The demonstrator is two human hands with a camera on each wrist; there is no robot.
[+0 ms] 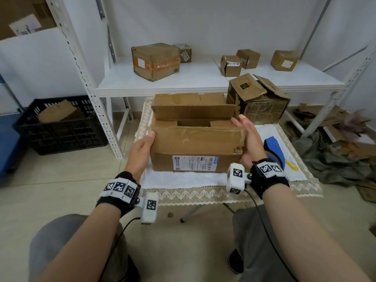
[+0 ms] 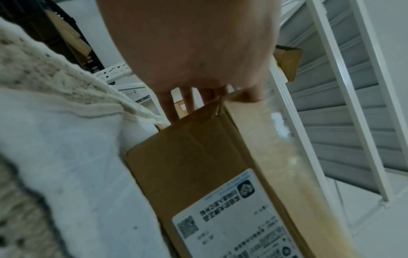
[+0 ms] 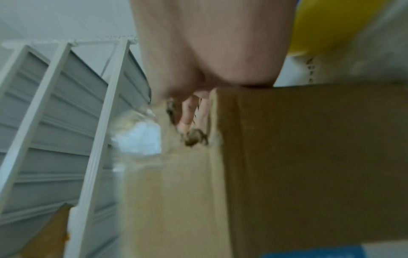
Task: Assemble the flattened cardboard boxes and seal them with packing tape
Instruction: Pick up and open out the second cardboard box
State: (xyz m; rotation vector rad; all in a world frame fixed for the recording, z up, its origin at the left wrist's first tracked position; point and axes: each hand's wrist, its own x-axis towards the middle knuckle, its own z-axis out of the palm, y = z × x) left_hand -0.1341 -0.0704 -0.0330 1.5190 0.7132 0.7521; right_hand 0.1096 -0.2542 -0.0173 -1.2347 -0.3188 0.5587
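A brown cardboard box (image 1: pixel 195 147) with a white shipping label stands on the cloth-covered table (image 1: pixel 183 180). Its near top flap, shiny with old clear tape, lies folded down. The far flap stands half raised, leaving a gap over the inside. My left hand (image 1: pixel 142 147) lies against the box's left end, thumb on the top edge; its fingers (image 2: pixel 167 104) run straight down the side of the box (image 2: pixel 198 165). My right hand (image 1: pixel 247 137) is flat at the right end with straight fingers. The right wrist view is blurred, showing the palm (image 3: pixel 209 43) at the box corner (image 3: pixel 309 157).
A blue and yellow tape dispenser (image 1: pixel 274 148) lies just behind my right wrist. A dark printed box (image 1: pixel 258 100) stands at the table's back right. The white shelf (image 1: pixel 203 82) holds several boxes. A black crate (image 1: pixel 61 127) is on the left floor, scrap cardboard (image 1: pixel 335 151) on the right.
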